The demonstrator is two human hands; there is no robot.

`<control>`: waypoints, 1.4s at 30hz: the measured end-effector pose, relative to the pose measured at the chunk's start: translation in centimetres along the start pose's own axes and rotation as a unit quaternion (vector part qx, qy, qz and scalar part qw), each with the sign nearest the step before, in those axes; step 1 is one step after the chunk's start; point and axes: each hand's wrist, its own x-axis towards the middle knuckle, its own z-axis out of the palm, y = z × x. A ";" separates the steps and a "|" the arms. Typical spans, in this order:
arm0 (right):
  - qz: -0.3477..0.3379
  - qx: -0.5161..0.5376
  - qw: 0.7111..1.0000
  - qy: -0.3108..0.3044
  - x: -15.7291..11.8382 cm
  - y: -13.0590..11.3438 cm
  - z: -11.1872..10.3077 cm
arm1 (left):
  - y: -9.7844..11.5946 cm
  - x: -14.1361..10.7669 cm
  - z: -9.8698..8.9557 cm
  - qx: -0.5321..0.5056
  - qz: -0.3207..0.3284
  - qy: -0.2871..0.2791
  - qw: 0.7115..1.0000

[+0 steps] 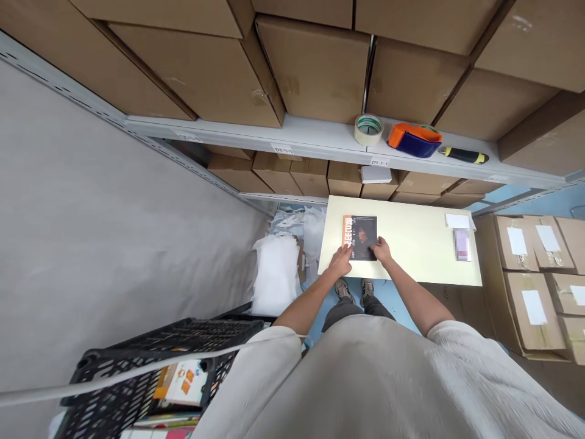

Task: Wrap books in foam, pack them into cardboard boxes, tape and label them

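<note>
Over the left part of the pale-yellow rectangular desk [411, 244]: a black rectangular book [364, 239], orange along its left side.
Left hand [340, 260]: fingers holding its lower left edge.
Right hand [381, 250]: fingers holding its lower right edge.
Grey metal shelf [320, 128]: round cream tape roll [368, 139].

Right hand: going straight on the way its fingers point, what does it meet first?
The right hand would likely meet the dark-covered book first, at the book's right edge, which it seems to touch. Whether it would push or slide over the cover is unclear from this view.
</note>
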 end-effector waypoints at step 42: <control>0.092 0.113 0.987 -0.073 -0.5 0.1 0.5 | -1.8 2.0 -2.1 -0.121 -0.035 0.080 0.989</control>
